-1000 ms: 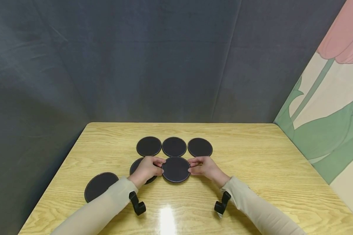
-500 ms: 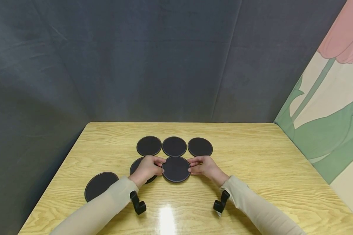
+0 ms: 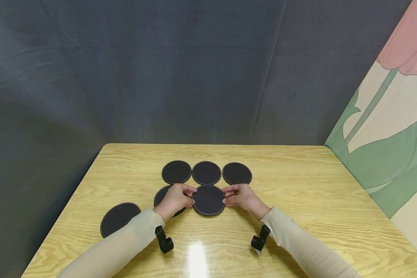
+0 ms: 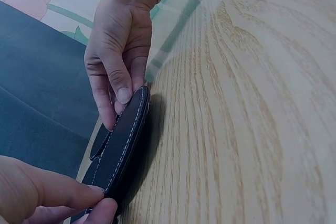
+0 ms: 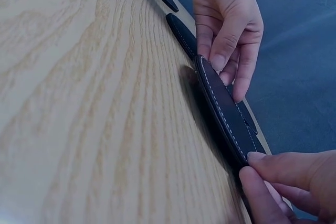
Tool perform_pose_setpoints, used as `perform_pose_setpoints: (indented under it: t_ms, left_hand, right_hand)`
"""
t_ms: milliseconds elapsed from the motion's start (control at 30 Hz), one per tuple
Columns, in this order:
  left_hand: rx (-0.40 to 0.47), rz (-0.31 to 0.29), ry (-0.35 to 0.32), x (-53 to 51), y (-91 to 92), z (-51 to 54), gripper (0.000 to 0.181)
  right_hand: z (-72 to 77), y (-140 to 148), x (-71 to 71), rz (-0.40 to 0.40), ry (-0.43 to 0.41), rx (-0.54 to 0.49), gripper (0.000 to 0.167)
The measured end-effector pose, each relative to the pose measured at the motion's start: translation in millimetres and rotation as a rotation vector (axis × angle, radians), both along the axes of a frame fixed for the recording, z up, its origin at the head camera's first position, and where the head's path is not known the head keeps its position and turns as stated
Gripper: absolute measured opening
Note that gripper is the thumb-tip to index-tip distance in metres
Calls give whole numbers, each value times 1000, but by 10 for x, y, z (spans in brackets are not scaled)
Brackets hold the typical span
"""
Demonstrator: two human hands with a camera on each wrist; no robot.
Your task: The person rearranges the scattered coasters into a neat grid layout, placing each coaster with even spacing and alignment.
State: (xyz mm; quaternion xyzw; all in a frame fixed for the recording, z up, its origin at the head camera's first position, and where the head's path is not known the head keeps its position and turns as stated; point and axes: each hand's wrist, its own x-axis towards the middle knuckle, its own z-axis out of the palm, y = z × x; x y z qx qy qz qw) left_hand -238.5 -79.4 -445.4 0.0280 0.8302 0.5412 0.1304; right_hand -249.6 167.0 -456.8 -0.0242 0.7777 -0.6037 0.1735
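A round black coaster [image 3: 209,200] with pale edge stitching is held between both hands in the middle of the head view. My left hand [image 3: 175,199] pinches its left edge between thumb and fingers. On the opposite edge, my right hand [image 3: 244,199] grips it the same way. Both wrist views show the coaster [image 4: 122,135] with a dark shadow beneath, seemingly just above the table. Behind it lies a row of matching coasters: left [image 3: 177,172], middle [image 3: 206,173] and right [image 3: 237,173]. Another coaster [image 3: 160,196] is partly hidden under my left hand and wrist.
One more black coaster [image 3: 119,219] lies at the front left, partly covered by my left sleeve [image 3: 125,242]. The wooden table [image 3: 299,185] meets a dark curtain [image 3: 194,77] at the back. A tulip-patterned panel [image 3: 385,127] stands on the right.
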Motion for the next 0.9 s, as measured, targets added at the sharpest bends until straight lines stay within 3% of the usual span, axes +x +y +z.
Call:
perform_pose_setpoints:
  t_ms: [533, 900]
  left_hand:
    - [-42, -22, 27, -1, 0, 0, 39]
    - [-68, -36, 52, -8, 1, -5, 40]
  right_hand:
    - [11, -45, -10, -27, 1, 97, 38]
    - [10, -41, -13, 3, 17, 83, 39]
